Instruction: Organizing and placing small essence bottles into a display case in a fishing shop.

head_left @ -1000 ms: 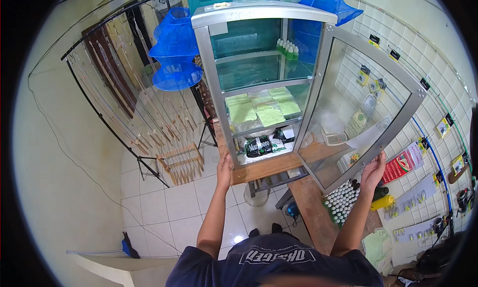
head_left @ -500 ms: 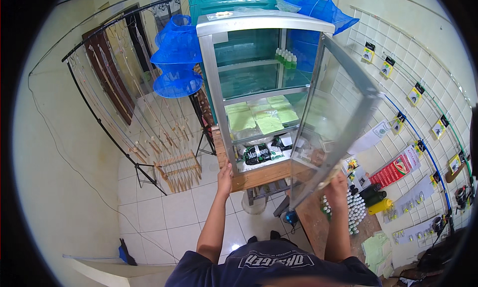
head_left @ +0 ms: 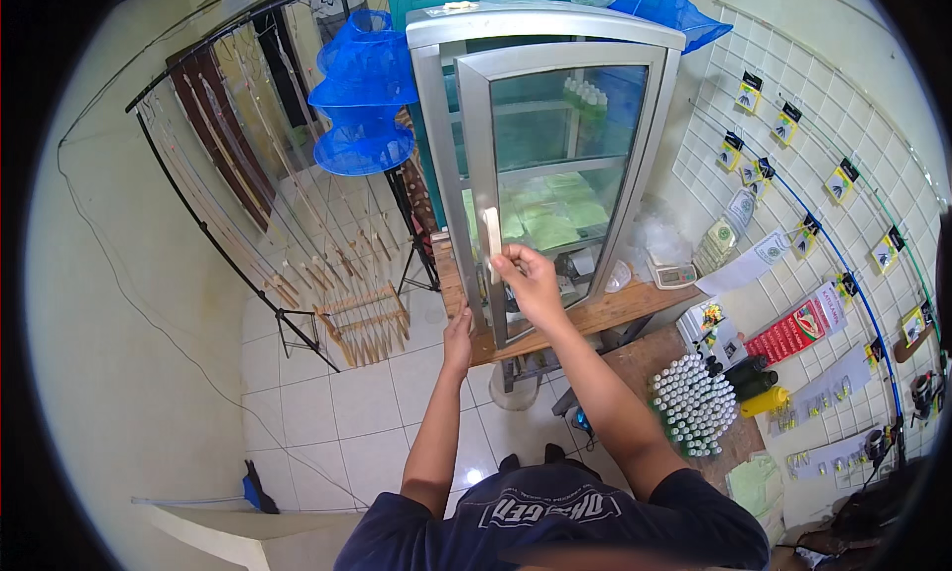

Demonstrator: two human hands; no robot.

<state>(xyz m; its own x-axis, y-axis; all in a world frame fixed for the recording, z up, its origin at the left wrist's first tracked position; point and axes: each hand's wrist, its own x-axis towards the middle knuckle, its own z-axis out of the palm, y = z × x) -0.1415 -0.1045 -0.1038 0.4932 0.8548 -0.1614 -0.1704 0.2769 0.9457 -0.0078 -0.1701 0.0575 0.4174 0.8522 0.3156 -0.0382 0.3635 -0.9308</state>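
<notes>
A glass cabinet [head_left: 424,95] with a silver metal frame stands in front of me, its glass door [head_left: 480,145] slightly ajar on the left side. My right hand [head_left: 534,285] is closed round the lower part of the pale door handle [head_left: 492,232]. Lower down, my left hand [head_left: 457,345] grips the edge of the wooden table [head_left: 635,301] by the cabinet's lower left corner. Through the glass show green bottles with white caps [head_left: 585,97] on an upper shelf and pale green packets [head_left: 565,206] below. Things on the cabinet's floor are partly hidden.
At the right, many white-capped bottles [head_left: 692,404] crowd a lower brown table [head_left: 635,358], beside black and yellow bottles [head_left: 765,401]. A small scale [head_left: 675,276] sits right of the cabinet. Blue nets [head_left: 363,105] and a rod rack [head_left: 193,214] stand left; a wire grid [head_left: 793,174] covers the right wall.
The door has swung leftward from wide open to nearly closed, with my right hand moving along on its handle. My left hand has stayed at the table's corner.
</notes>
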